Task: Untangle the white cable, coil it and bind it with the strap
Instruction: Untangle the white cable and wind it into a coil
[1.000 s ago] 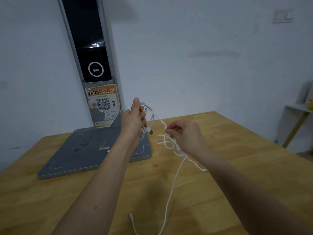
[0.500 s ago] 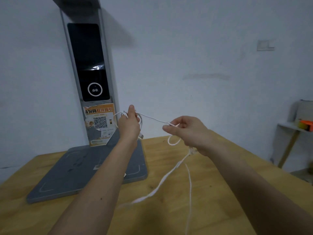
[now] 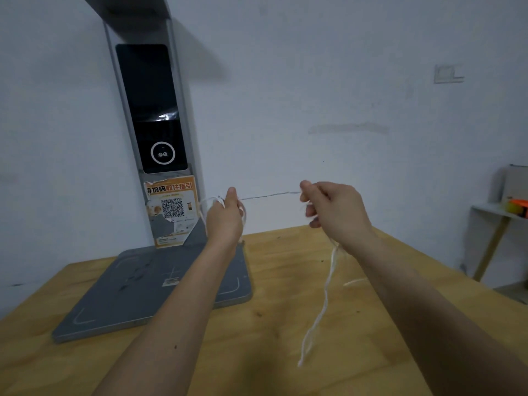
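Above the wooden table (image 3: 285, 352), both hands are raised in front of the pale wall (image 3: 343, 81) with the white cable (image 3: 268, 195) drawn taut between them. The left hand (image 3: 225, 221) is closed in a fist round several loops of the cable, thumb pointing up; a loop or two bulges out on its left side, in front of the orange QR-code sticker (image 3: 171, 207). The right hand (image 3: 337, 212) sits well to the right at much the same height, its thumb and forefinger pinching the cable where the straight span ends, the other fingers curled loosely beneath. From under the right hand the rest of the cable hangs down as a blurred doubled strand, its lower end over the near middle of the table; whether it touches the wood cannot be told. A short pale streak beside it, just right of the strand, may be another bit of the same cable, but it is too blurred to say. On the far left part of the table rests the flat grey base (image 3: 137, 295) of a tall grey kiosk-like device (image 3: 151, 110) with a dark screen, standing against the wall. At the far right a small white shelf (image 3: 491, 210) carries an orange object.
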